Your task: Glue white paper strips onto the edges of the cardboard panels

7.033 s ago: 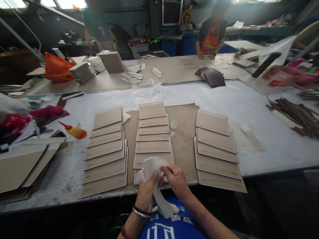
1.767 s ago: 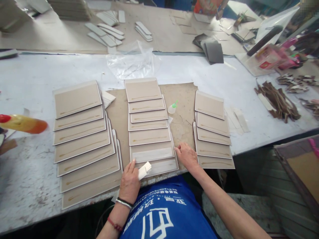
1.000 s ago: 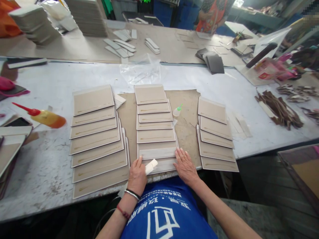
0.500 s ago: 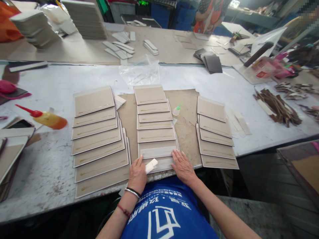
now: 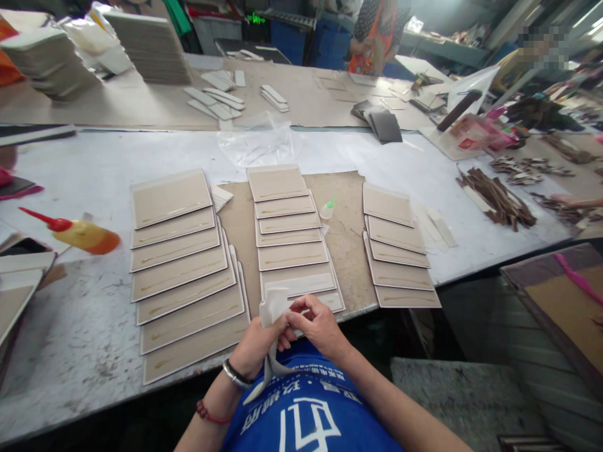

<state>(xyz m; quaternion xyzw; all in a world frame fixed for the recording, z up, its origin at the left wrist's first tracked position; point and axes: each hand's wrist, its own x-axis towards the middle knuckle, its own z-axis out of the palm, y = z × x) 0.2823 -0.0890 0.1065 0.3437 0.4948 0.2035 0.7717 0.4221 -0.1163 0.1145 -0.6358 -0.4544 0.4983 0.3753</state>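
Observation:
My left hand (image 5: pixel 259 344) is closed around a small bundle of limp white strips (image 5: pixel 273 306), whose tails hang down in front of the blue shirt. My right hand (image 5: pixel 323 328) meets it, thumb and fingertips pinched at the bundle's edge; how many strips it grips is hidden. Both hands are over the near end of the middle column of overlapping beige panels (image 5: pixel 292 254). A pale strip (image 5: pixel 311 285) lies flat across a lower panel there, and another is partly covered by my hands. Most other panels carry a thin brownish glue-like line along one edge.
Similar panels overlap in a left column (image 5: pixel 179 276) and a right column (image 5: pixel 400 260). A red-tipped bottle (image 5: pixel 87 233) lies at left; a small green-capped bottle (image 5: pixel 327 209) stands between columns. Brown strips (image 5: pixel 497 201) are piled at right. A person in an orange apron (image 5: pixel 372 44) is across the table.
Both hands have lifted off the lower middle panels and come together. The white strips, earlier folded in my left hand, are now raised and spread, with my right fingers on them.

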